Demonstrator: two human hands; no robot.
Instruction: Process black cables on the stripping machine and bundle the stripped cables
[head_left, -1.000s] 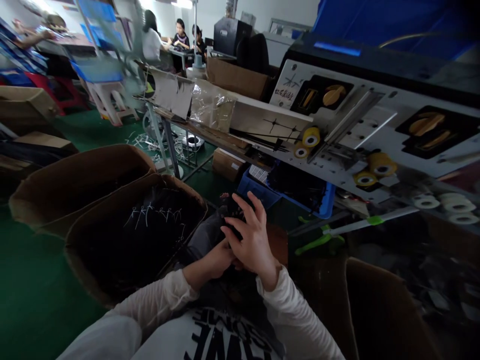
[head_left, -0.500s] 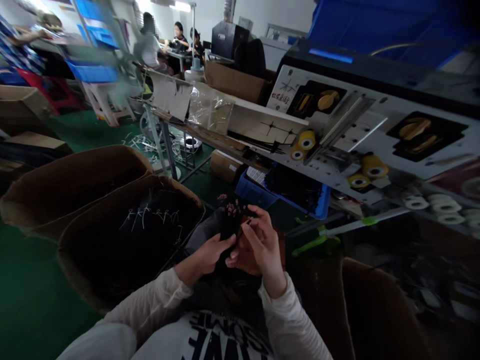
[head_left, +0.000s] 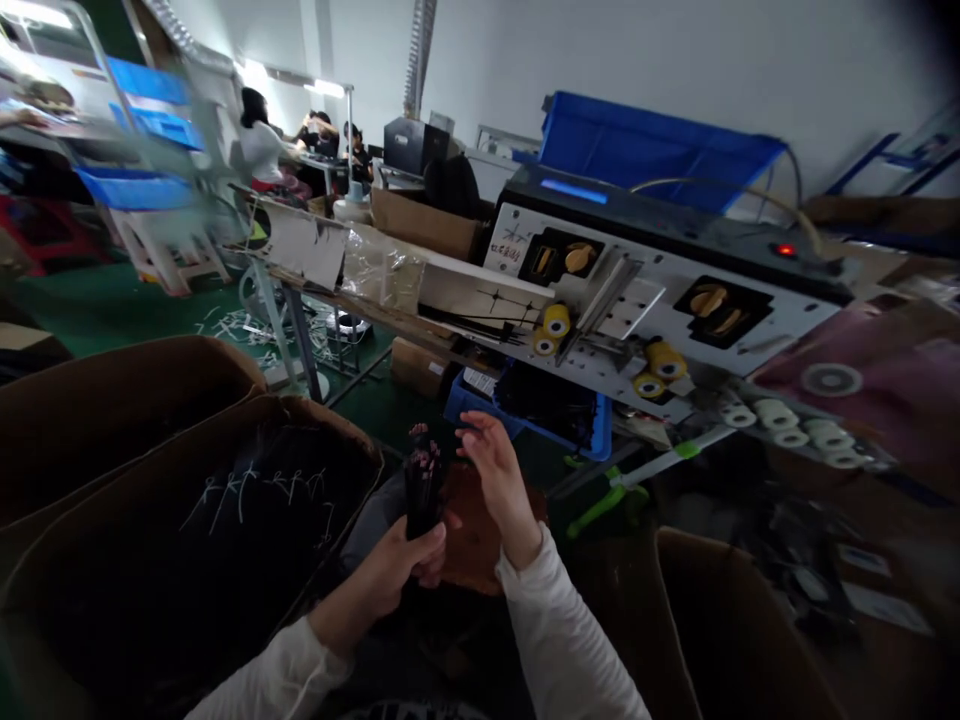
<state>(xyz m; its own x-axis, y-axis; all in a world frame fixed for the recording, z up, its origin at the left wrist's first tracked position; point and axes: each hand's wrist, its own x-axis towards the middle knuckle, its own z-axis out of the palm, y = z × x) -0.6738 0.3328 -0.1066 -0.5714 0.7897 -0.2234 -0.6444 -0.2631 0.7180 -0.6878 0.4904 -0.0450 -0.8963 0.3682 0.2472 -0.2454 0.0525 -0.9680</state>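
Note:
A bundle of thin black cables (head_left: 424,490) with pinkish tips stands upright in my left hand (head_left: 397,570), whose fingers are wrapped round its lower part. To the right of the bundle, my right hand (head_left: 499,485) is raised, its fingers apart and slightly bent, holding nothing that I can see. An orange-brown piece of material (head_left: 472,535) lies below and between the hands. Left of my left hand is a cardboard box (head_left: 337,412) of dark contents with several white ties (head_left: 244,485) across them.
A bench machine (head_left: 637,310) with yellow rollers stands ahead on the right. Under it sits a blue crate (head_left: 600,430) of black items. Green-tipped stand legs (head_left: 607,500) and another cardboard box (head_left: 667,590) are at right. Several people work at the back left.
My right hand has moved away from the bundle's tips, and its fingers have opened. My left hand keeps hold of the bundle. The view has shifted, showing more of the wall.

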